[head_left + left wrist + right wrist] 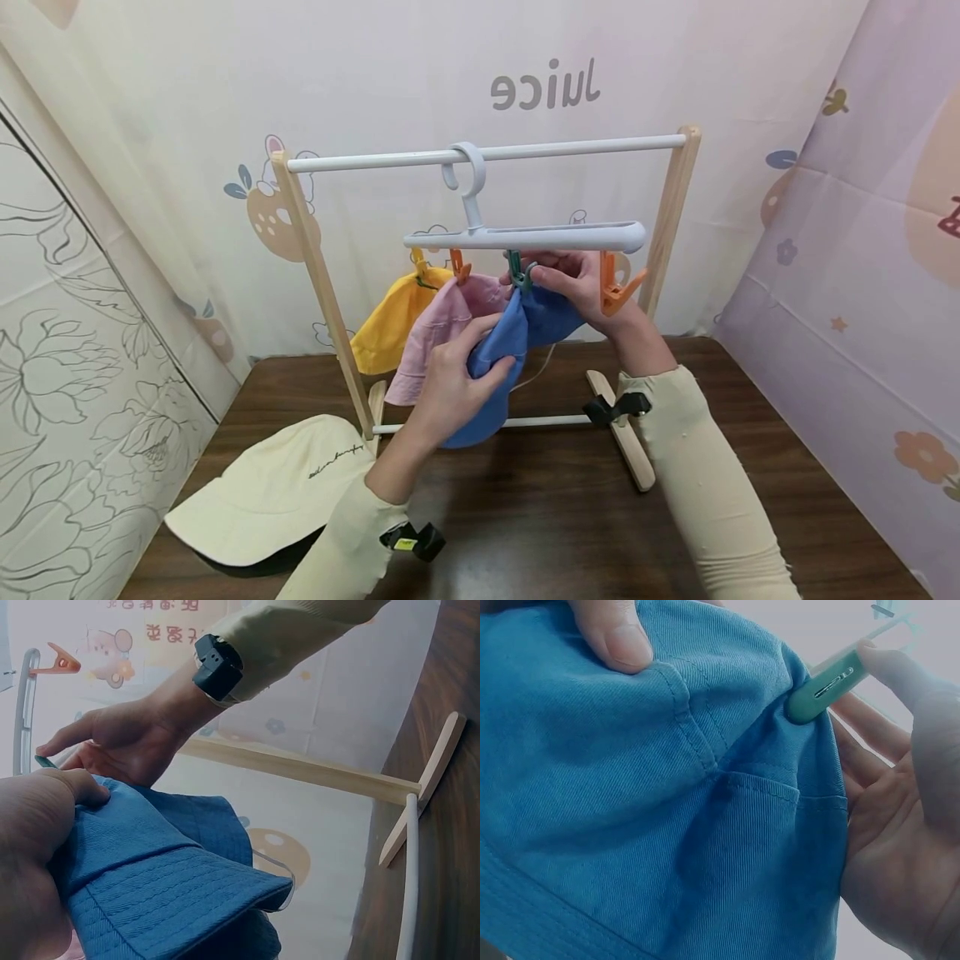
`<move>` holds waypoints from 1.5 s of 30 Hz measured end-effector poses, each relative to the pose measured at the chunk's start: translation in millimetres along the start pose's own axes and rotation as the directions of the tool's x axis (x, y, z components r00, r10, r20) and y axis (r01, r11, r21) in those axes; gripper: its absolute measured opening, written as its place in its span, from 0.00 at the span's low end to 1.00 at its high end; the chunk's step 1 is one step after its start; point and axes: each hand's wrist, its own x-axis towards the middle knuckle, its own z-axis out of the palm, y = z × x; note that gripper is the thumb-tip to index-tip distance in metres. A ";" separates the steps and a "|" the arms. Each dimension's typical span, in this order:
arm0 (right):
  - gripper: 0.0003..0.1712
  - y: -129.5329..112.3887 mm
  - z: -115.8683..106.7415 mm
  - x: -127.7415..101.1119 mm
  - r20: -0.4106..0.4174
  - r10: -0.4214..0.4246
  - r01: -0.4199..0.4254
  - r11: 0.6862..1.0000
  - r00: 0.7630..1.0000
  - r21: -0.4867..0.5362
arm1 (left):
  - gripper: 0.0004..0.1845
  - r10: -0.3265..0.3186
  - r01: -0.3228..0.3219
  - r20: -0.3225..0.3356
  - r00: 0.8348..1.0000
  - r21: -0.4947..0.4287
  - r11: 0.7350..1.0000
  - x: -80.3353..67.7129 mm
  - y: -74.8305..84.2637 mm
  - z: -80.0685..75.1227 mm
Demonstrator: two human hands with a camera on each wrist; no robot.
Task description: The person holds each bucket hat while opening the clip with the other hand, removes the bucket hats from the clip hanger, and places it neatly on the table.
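While my left grip (450, 379) pinches the blue hat (512, 335) below the hanger (540, 239), my right grip (579, 287), nearer the green clip (517, 268), pinches it from the right, at the hat's gathered top.

The head camera looks forward and downward over the table (540, 533), far enough back that both posts of the rack (673, 200) are seen. The left wrist camera (429, 542) is nearer and faces across the blue hat (150, 855) toward the right hand (124, 739) at ten o'clock; its picture lies sideways, the table at three o'clock. The right wrist camera (602, 411) looks closest, cloth filling most from six to twelve o'clock. All three views share the blue hat and green clip (814, 703).
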 end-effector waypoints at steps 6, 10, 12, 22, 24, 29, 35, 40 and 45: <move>0.15 0.6 1.6 0.6 -0.005 -0.020 0.020 1.000 1.000 -0.002 | 0.25 0.002 -0.002 0.003 1.000 -0.011 1.000 -1.5 -1.5 0.0; 0.15 -0.4 2.9 -0.4 -0.016 -0.016 0.015 1.000 1.000 -0.014 | 0.26 0.005 -0.005 0.011 1.000 -0.005 1.000 -3.3 -2.5 -0.2; 0.15 -0.2 3.1 -0.5 -0.019 -0.014 0.014 1.000 1.000 -0.016 | 0.27 0.010 -0.010 0.016 1.000 0.004 1.000 -4.6 -3.0 -0.3; 0.16 -0.2 3.9 -1.2 -0.021 -0.023 0.023 1.000 1.000 -0.009 | 0.37 0.045 -0.044 0.045 0.998 -0.021 0.999 -13.5 -7.7 -0.5; 0.16 0.5 3.5 -1.2 -0.021 -0.024 0.024 1.000 0.999 -0.002 | 0.39 0.055 -0.053 0.050 0.997 -0.034 0.998 -15.2 -9.7 -0.1; 0.15 0.4 3.3 -1.3 -0.020 -0.019 0.019 1.000 1.000 -0.010 | 0.39 0.084 -0.082 0.037 0.996 -0.060 0.995 -17.7 -13.7 1.4; 0.13 3.1 2.7 0.0 0.002 -0.050 0.050 0.999 0.999 -0.010 | 0.38 0.108 -0.107 0.009 0.994 -0.073 0.992 -20.1 -15.3 2.3; 0.18 6.2 2.5 0.0 0.009 -0.075 0.075 0.997 0.997 0.002 | 0.37 0.125 -0.125 -0.011 0.992 -0.076 0.989 -20.7 -14.8 1.9; 0.18 7.3 2.1 0.0 -0.005 -0.071 0.071 0.997 0.997 -0.022 | 0.36 0.142 -0.144 -0.026 0.989 -0.070 0.987 -20.2 -15.8 2.6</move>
